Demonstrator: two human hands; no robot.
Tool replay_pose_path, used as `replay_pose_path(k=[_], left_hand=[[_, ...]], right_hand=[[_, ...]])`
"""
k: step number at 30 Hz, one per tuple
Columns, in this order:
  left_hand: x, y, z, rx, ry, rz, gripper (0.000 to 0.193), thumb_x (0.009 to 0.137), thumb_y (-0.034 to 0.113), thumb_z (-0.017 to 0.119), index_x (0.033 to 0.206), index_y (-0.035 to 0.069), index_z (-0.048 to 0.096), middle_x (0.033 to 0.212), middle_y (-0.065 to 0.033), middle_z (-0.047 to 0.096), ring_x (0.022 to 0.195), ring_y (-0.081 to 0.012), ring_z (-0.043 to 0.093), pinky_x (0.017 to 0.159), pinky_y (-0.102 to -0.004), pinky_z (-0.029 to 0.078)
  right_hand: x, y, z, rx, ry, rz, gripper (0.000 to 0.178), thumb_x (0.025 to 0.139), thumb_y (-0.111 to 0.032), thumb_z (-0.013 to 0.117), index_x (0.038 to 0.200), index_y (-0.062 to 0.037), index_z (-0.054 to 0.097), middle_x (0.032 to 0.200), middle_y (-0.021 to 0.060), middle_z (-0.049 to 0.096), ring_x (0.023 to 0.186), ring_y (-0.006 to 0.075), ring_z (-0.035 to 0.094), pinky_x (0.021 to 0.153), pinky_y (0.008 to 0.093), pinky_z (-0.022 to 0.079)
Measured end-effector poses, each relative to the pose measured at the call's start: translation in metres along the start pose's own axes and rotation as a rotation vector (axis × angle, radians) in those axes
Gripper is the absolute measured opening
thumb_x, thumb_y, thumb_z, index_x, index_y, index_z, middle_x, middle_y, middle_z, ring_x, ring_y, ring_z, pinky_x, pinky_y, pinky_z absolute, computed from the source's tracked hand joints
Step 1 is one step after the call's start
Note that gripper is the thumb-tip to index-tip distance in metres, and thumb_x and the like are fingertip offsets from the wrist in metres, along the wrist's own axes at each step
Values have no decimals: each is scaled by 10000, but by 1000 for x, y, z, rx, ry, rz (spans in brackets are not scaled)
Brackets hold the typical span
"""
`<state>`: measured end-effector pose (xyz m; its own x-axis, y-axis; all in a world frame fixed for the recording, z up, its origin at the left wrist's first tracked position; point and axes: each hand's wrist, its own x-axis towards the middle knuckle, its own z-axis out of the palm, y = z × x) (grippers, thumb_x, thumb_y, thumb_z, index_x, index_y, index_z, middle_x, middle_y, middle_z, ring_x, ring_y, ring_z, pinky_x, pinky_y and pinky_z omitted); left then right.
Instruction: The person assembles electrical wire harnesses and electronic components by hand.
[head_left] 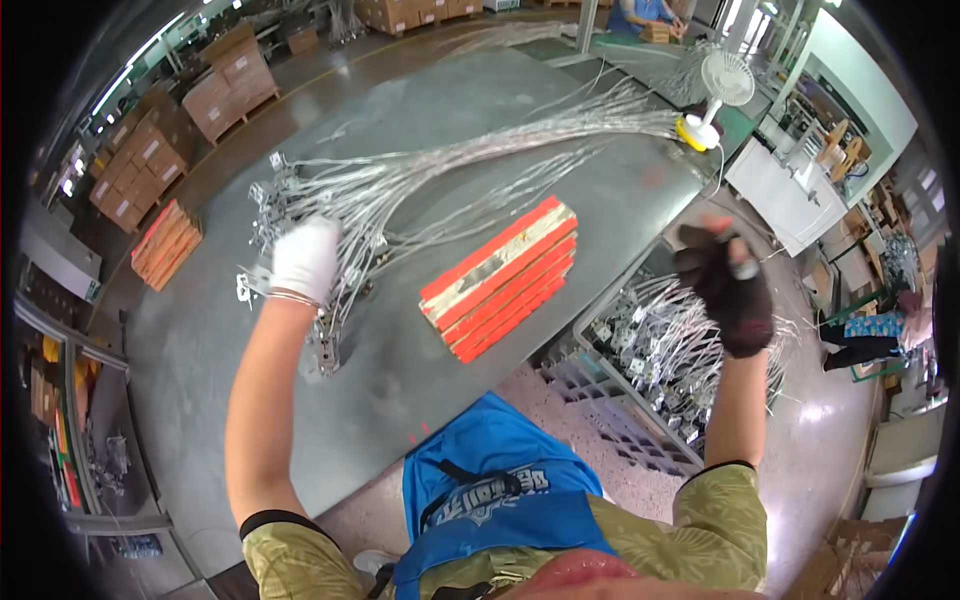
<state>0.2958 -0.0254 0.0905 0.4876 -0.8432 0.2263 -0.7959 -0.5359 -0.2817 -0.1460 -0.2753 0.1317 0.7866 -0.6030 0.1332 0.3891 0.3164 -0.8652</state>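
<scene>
Your white-gloved left hand [305,258] gripped the wire bundle [420,175] on the grey table [250,400], while your dark-gloved right hand [730,290] hung loosely curled, empty, above the crate [655,365].

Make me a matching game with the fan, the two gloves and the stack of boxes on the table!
Things:
1. Fan
2. Left hand glove
3. Right hand glove
4. Boxes

Descriptions:
A. Dark, raised over a crate of wire parts
B. Orange and white, stacked in the middle of the table
C. White, on a bundle of wires
D. White, on a yellow base at the far end of the table

Pairs: 1-D, 2-C, 3-A, 4-B
</scene>
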Motion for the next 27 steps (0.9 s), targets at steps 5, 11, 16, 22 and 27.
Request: replay_pose_path(k=[5, 11, 16, 22, 27], left_hand=[[-65, -51, -47, 62, 128, 5, 49, 843, 51, 537, 870, 66, 575, 874, -126, 614, 800, -327, 636, 682, -420, 520], [-167, -107, -40, 156, 263, -275, 136, 890, 57, 534, 1005, 34, 604, 1016, -142, 639, 906, -330, 643, 746, -393, 522], [-269, -129, -59, 89, 276, -587, 275, 905, 13, 537, 1169, 2, 611, 1071, -158, 648, 968, -311, 647, 816, -366, 525], [-358, -113, -73, 125, 645, -708, 318, 923, -27, 527, 1219, 44, 619, 1090, -112, 673, 969, -236, 667, 829, -322, 544], [-418, -122, -64, 250, 585, -772, 318, 953, -2, 513, 1249, 71, 607, 1107, -113, 676, 988, -242, 666, 844, -322, 542]], right_hand=[[-5, 77, 1, 1, 20, 196, 545, 863, -422, 720, 1259, -71, 593, 1137, 106, 635, 918, 241, 598, 766, 370, 471], [-2, 114, 71, 80, -185, 326, 527, 895, -379, 672, 1268, -16, 588, 1166, 206, 658, 931, 336, 677, 746, 422, 520], [13, 165, 146, 320, -470, 584, 519, 958, -319, 595, 1382, -41, 485, 1262, 190, 620, 958, 295, 679, 768, 393, 532], [91, 238, 258, 681, -164, 764, 487, 978, -419, 582, 1307, -84, 453, 1139, 139, 655, 834, 212, 653, 622, 280, 508], [142, 241, 270, 844, -318, 479, 259, 998, -306, 567, 1132, -85, 565, 972, 79, 691, 740, 187, 660, 496, 231, 491]])
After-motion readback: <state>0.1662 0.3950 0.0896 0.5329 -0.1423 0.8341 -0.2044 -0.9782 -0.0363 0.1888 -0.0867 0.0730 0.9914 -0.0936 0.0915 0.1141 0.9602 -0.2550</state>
